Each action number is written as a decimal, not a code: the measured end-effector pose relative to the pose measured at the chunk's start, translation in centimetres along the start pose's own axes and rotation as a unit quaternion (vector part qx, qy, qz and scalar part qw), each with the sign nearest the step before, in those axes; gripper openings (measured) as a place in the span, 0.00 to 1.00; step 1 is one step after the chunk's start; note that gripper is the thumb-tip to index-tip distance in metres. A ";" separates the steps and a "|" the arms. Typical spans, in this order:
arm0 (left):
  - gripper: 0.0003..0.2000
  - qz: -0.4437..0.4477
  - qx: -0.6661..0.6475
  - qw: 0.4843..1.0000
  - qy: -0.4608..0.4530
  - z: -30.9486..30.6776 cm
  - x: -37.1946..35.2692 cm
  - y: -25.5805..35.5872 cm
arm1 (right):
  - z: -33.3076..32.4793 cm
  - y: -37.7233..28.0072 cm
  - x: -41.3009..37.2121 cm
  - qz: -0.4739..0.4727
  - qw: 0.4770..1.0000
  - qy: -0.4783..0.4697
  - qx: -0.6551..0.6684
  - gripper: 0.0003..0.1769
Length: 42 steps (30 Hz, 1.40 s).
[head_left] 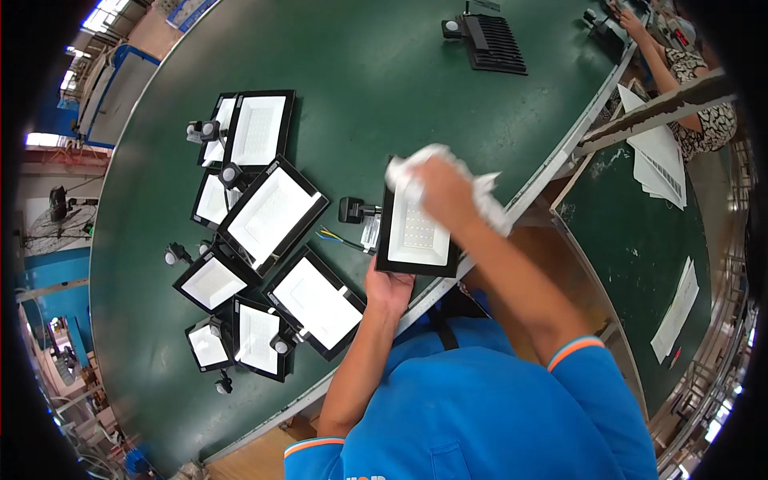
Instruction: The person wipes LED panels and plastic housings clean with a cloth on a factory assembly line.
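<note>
A black-framed LED floodlight with a white panel sits at the near edge of the green table. My left hand grips its near edge from below. My right hand presses a crumpled white cloth on the top of the light's glass face. A small black sensor and coloured wires hang off the light's left side.
Several similar floodlights lie overlapping on the green table to the left. A black finned light lies at the far side. Another person's arm works at the top right. White sheets lie on the right bench.
</note>
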State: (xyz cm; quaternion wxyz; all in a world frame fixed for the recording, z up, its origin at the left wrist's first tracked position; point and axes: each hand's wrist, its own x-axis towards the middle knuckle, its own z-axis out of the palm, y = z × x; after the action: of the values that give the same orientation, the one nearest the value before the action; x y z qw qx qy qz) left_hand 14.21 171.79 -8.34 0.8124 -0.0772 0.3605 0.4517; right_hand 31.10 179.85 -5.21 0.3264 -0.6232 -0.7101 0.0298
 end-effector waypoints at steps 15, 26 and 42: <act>0.16 0.058 -0.037 0.994 0.081 2.8 -0.6 -0.1 | 0.8 0.1 4.4 0.037 0.998 -0.052 -0.009 0.08; 0.16 0.089 -0.055 0.991 0.081 2.2 -0.5 -0.5 | 1.4 0.9 5.5 0.028 0.997 -0.065 0.033 0.12; 0.16 0.070 -0.070 0.994 0.055 0.9 -0.2 -1.1 | -1.9 0.1 -2.3 0.017 0.998 -0.052 0.025 0.19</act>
State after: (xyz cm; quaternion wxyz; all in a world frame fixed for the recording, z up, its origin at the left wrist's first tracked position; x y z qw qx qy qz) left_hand 15.50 171.43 -7.76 0.7500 -0.1335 0.3766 0.5271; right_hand 32.19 177.06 -4.77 0.3040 -0.6241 -0.7147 0.0853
